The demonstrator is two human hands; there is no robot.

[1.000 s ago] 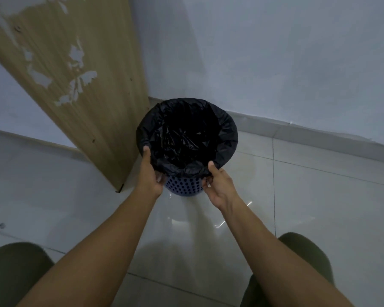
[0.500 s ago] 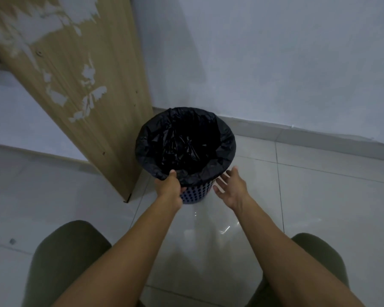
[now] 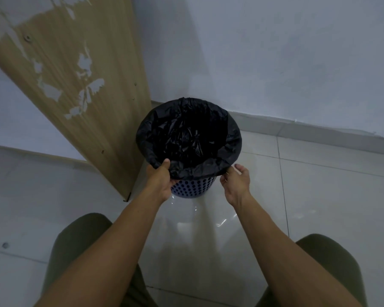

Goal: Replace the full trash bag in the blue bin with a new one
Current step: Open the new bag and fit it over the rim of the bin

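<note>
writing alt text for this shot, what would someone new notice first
The black bag lining the blue bin sits at centre, its folded rim gripped by the left hand, with the right hand at its near-right edge. Left of it, a wooden board with peeling veneer stands on the tiled floor.

Right hand (image 3: 235, 181) returned to trash bag (image 3: 230, 127) edge, left hand (image 3: 161, 181) slid left

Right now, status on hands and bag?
Left hand grips black bag at near rim. Right hand at bag edge, grip unclear. Bag lines blue bin. Wooden panel close beside.
</note>
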